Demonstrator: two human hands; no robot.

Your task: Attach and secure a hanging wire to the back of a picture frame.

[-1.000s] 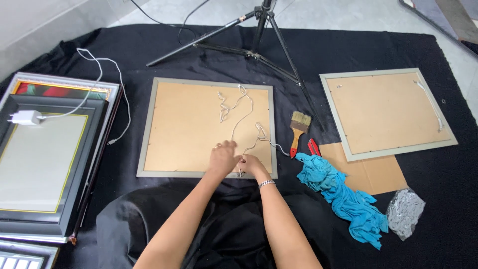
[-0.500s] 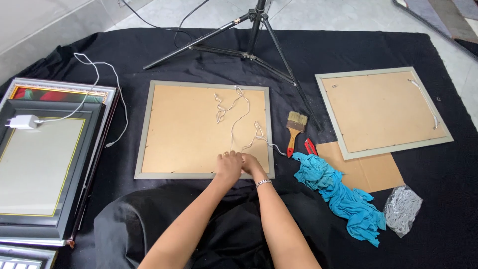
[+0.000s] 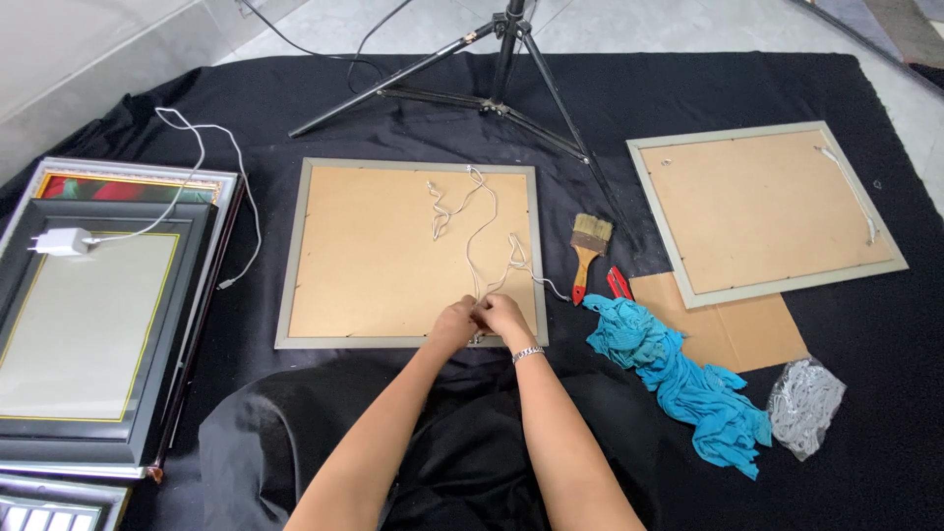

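The thin white cord, limp and light so probably best pinched right by its end, is being gripped at the near edge of the face-down picture frame by left hand and right hand, fingers closed on it, paintbrush beside

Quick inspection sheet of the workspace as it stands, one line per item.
Surface: black cloth spread over a pale tiled floor.
Job's things: face-down grey picture frame with brown backing board; white cord lying loose across it.
Clutter: second face-down frame, wooden paintbrush, crumpled blue rag, clear plastic bag, stacked black frames.
Grippers: left hand and right hand together at the frame's near edge, pinching the cord.
Cables: white charger with cable.
Surroundings: black tripod.
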